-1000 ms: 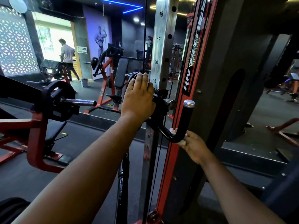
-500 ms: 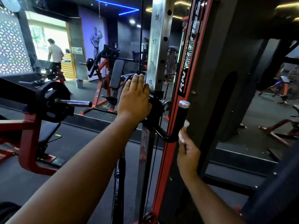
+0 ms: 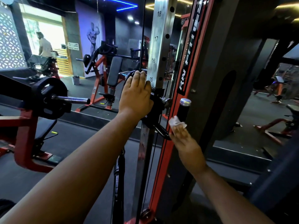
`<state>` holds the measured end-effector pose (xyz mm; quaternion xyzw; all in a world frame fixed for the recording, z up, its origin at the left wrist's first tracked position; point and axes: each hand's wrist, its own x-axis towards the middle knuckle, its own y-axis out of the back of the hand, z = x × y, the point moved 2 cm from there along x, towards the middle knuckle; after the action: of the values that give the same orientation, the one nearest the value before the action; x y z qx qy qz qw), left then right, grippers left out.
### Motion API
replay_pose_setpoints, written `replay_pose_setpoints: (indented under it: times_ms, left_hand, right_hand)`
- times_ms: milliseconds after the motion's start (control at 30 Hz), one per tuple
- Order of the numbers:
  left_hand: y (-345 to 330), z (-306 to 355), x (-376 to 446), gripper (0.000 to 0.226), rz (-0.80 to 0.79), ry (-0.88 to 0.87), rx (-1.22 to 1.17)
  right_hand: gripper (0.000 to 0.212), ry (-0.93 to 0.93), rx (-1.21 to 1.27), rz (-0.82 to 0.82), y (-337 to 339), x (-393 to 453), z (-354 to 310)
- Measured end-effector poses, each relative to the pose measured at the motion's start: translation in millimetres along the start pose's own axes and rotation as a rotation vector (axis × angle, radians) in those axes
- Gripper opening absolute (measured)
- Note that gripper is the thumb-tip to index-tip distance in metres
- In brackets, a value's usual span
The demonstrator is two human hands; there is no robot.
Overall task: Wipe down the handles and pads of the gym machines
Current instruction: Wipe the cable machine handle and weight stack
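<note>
- One handle point(image 3: 182, 117), a black upright grip with a silver cap, juts from the sliding carriage point(image 3: 156, 109) on the numbered steel post point(image 3: 159, 46); it sits just right of that post, in front of the red and black frame point(image 3: 191, 65).
- Against its lower part lies a small white cloth point(image 3: 177, 123), pressed there by the right hand point(image 3: 186, 143), whose fingers look fairly straight under the cloth; blur hides whether the thumb wraps behind the grip.
- Judging by the placing, the cloth is low on the grip so a stroke can run up toward the cap.
- Over the carriage the left hand point(image 3: 135, 96) rests with fingers together and bent over the top, probably steadying the part so the handle does not swing under the rubbing.
- Room is tight on the frame side: the grip stands close to the red edge, so the back face looks hard to reach, while the near side is open.
- Farther left, well apart, a weight plate point(image 3: 48, 97) on its bar and a padded bench point(image 3: 114, 70) stand across open floor.
</note>
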<state>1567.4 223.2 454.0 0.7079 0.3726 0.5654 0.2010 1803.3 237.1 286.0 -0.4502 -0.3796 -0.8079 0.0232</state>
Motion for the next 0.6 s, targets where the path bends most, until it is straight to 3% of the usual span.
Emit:
replay_pose_setpoints:
  times_ms: [67, 233, 467, 600]
  left_hand:
    - [0, 1, 0, 0.073, 0.002, -0.002, 0.001]
    - [-1, -1, 1, 0.071, -0.003, -0.01, 0.001]
    - [-3, -6, -1, 0.073, 0.01, -0.031, 0.023]
    - [-4, -11, -1, 0.072, 0.02, -0.054, 0.01]
  right_hand:
    - [0.047, 0.041, 0.026, -0.075, 6, -6, -7]
    - [0.038, -0.156, 0.117, 0.2, 59, 57, 2]
    - [0.037, 0.106, -0.348, -0.194, 8, 36, -6]
    - [0.027, 0.078, -0.246, -0.427, -13, 44, -35]
